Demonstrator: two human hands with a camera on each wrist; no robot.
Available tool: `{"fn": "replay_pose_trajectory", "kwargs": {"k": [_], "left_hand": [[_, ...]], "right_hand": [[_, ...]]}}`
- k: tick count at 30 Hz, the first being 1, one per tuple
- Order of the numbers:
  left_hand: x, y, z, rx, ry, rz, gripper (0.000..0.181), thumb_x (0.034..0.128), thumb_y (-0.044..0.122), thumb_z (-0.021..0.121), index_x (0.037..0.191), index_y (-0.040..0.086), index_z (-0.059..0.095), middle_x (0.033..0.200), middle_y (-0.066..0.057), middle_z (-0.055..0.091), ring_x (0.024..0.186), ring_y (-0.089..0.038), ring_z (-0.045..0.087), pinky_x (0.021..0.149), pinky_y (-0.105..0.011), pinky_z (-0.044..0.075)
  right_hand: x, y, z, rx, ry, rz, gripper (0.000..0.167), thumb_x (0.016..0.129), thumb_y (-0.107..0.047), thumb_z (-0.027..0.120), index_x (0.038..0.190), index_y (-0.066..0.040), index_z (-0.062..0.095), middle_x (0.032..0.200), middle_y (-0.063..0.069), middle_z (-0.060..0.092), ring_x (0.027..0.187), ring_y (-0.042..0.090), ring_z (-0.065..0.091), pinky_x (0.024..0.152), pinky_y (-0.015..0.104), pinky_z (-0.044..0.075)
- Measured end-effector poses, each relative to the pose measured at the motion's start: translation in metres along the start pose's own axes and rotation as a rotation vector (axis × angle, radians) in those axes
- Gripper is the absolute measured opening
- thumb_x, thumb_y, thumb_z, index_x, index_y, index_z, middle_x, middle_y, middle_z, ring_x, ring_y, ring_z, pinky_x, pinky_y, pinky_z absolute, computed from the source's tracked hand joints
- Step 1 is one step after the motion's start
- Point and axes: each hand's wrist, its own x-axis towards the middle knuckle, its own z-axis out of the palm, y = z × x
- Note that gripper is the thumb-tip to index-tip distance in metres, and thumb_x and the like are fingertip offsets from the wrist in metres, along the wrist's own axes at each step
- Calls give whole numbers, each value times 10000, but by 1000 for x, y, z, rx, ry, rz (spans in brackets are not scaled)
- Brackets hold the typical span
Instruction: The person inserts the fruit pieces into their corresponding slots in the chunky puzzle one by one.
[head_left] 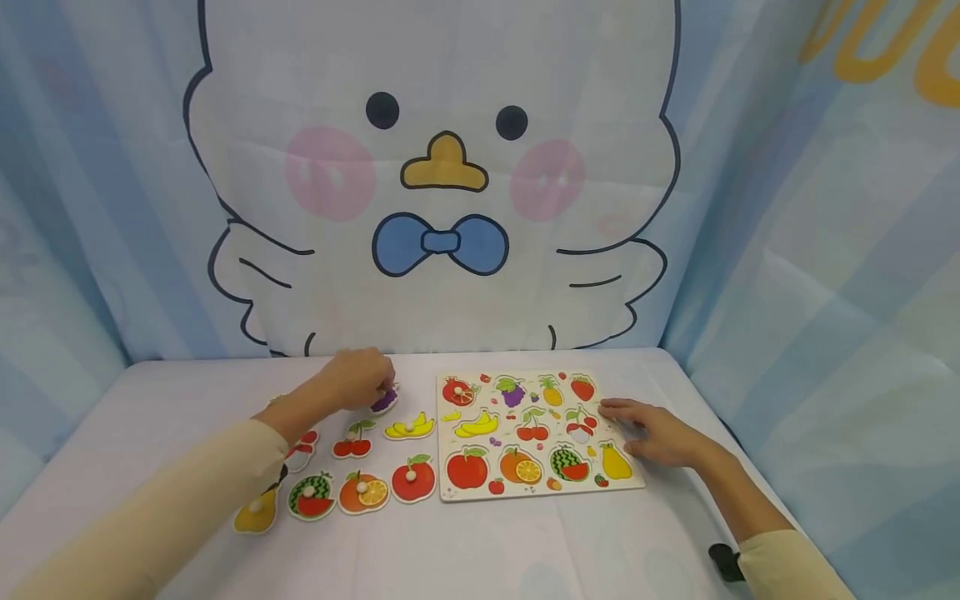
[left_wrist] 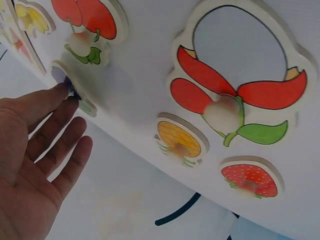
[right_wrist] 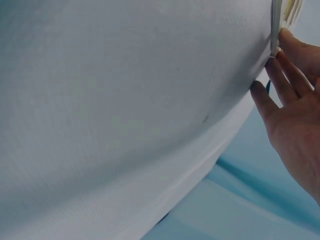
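My left hand point(head_left: 356, 379) is at the back of the table, its thumb and index finger pinching the purple grape puzzle piece point(head_left: 386, 400). Seen from the left wrist, that grape piece point(left_wrist: 60, 75) is partly covered by the fingertips, while the other fingers stay loosely extended. A banana piece point(head_left: 410, 427) and a cherry piece point(head_left: 353, 442) lie close by. The wooden fruit puzzle board point(head_left: 525, 492) is flat to the right, printed with fruit pictures. At its right edge rests my right hand point(head_left: 660, 435), fingers extended and touching the board's side.
Left of the board lie an apple piece point(head_left: 413, 481), an orange piece point(head_left: 363, 493), a watermelon piece point(head_left: 311, 497) and a pear piece point(head_left: 257, 513), all knobbed. Pineapple point(left_wrist: 182, 140) and strawberry point(left_wrist: 250, 179) pieces lie behind the left forearm. A curtain point(head_left: 442, 317) hangs behind the table.
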Motion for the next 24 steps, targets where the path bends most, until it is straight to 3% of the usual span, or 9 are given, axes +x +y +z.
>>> {"fn": "replay_pose_trajectory", "kwargs": {"k": [6, 15, 24], "left_hand": [[11, 18, -6, 23, -4, 21, 142, 933, 212, 789, 1042, 122, 804, 922, -30, 719, 810, -161, 594, 765, -296, 590], [26, 47, -14, 70, 59, 100, 136, 940, 246, 785, 1030, 148, 811, 914, -2, 743, 766, -132, 602, 736, -273, 579], [45, 76, -17, 101, 49, 126, 168, 934, 280, 795, 1047, 156, 812, 903, 5, 731, 777, -140, 604, 735, -251, 560]], "right_hand": [[-2, 0, 0, -13, 5, -14, 610, 910, 11, 695, 1499, -54, 547, 1616, 190, 437, 1476, 502, 375, 1133, 634, 414], [-1, -4, 0, 18, 0, 19, 614, 904, 20, 691, 1497, -51, 549, 1622, 188, 428, 1484, 504, 356, 1127, 620, 430], [-1, -5, 1, -1, 13, 19, 608, 898, 18, 704, 1485, -52, 564, 1617, 182, 438, 1484, 500, 359, 1117, 604, 446]]}}
